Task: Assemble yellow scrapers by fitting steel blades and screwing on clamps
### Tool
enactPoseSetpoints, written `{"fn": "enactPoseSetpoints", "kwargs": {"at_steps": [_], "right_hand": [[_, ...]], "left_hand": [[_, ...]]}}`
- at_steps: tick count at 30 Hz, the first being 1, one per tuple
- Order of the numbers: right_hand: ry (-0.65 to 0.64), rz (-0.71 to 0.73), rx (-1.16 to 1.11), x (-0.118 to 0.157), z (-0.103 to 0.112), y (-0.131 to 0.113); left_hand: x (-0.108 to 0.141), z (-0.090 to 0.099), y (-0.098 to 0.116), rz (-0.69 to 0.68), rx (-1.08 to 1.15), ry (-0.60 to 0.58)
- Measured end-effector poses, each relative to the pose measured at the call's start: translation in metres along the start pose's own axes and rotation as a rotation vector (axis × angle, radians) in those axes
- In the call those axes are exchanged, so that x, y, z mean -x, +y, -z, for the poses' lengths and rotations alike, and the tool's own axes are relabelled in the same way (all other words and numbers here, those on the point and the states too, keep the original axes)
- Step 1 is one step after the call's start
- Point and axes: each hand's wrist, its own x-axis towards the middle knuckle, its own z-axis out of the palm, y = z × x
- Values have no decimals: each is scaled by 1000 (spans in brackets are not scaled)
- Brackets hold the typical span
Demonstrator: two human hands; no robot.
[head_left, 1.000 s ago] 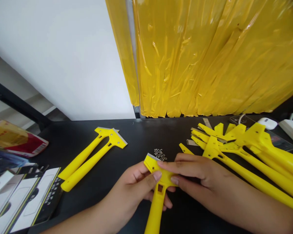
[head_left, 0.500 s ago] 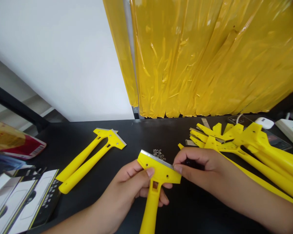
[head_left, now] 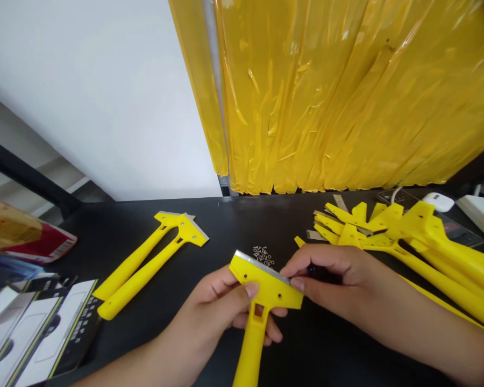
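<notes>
A yellow scraper (head_left: 262,290) is gripped by my left hand (head_left: 226,303), thumb on the front of its head and fingers behind. Its handle points down out of view. Along the head's upper edge runs a silvery blade (head_left: 258,265), and two holes show in the yellow face. My right hand (head_left: 326,274) pinches the blade and head at the right end between thumb and forefinger. Just beyond the head lies a small pile of screws and nuts (head_left: 263,256) on the black table (head_left: 242,220).
Two yellow scrapers (head_left: 157,258) with blades lie at the left. To the right is a heap of yellow scraper parts (head_left: 387,231) with loose blades. Printed boxes (head_left: 44,328) and a red-and-yellow package (head_left: 28,231) are far left; a white earphone case (head_left: 438,202) sits back right.
The held scraper has shifted slightly right and down with my left hand. My right thumb and forefinger remain at the blade's right end, the forefinger a little farther left along it.
</notes>
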Motion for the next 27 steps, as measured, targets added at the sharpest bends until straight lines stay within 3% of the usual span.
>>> {"fn": "enactPoseSetpoints", "kwargs": {"at_steps": [10,15,20,23,27], "right_hand": [[-43,-7,11,0,2,-1],[2,-95,70,1,-5,2],[-82,-134,51,-1,-12,3],[-81,-161,67,-2,-8,5],[-64,-170,78,-2,3,9]], "left_hand": [[0,-2,1,17,11,-10],[-1,-1,0,16,17,-15],[-1,-2,-1,20,0,-39],[-3,-1,1,-40,-63,1],[-4,6,3,-239,-166,92]]}}
